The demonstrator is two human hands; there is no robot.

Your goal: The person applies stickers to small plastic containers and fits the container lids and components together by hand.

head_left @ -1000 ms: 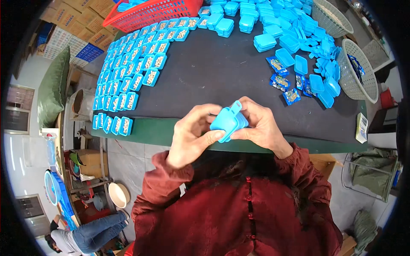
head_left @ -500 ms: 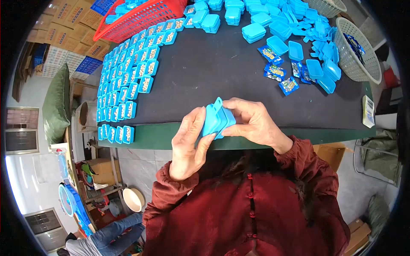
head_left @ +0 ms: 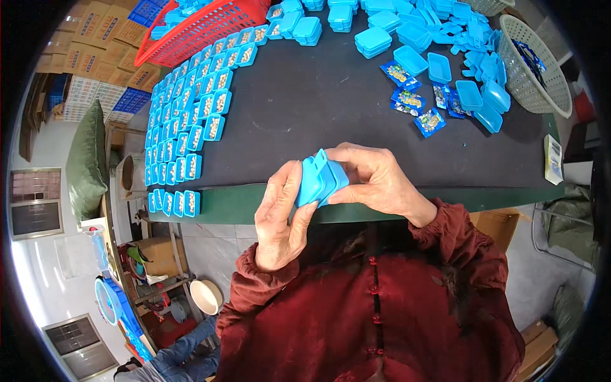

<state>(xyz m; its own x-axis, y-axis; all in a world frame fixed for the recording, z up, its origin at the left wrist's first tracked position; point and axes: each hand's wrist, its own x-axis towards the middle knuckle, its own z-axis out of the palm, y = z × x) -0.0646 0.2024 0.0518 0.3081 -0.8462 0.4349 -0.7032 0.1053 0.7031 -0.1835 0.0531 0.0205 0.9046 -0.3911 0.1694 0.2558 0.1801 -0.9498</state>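
Between my two hands, over the front edge of the dark table, is a small blue plastic box [head_left: 320,181] with a tab sticking up at its top. My left hand [head_left: 278,213] grips its left side, thumb at the lower edge. On the right side, my right hand [head_left: 375,181] pinches it between thumb and fingers. What is inside the box cannot be seen. Rows of open blue boxes [head_left: 214,127] with small pale pieces in them stand on the left. Blue printed packets [head_left: 430,122] lie at the right beside open blue boxes [head_left: 469,95].
A red basket [head_left: 207,32] holding blue pieces stands at the back left. Stacked blue boxes [head_left: 373,42] and loose blue parts fill the back. At the right are a pale basket [head_left: 534,70] and a small card-like item [head_left: 552,159]. Another person [head_left: 184,356] is at the lower left.
The blue box has turned in my hands and moved a little left. My left hand now lies more along its side. The whole view has shifted, with the table's contents higher in it.
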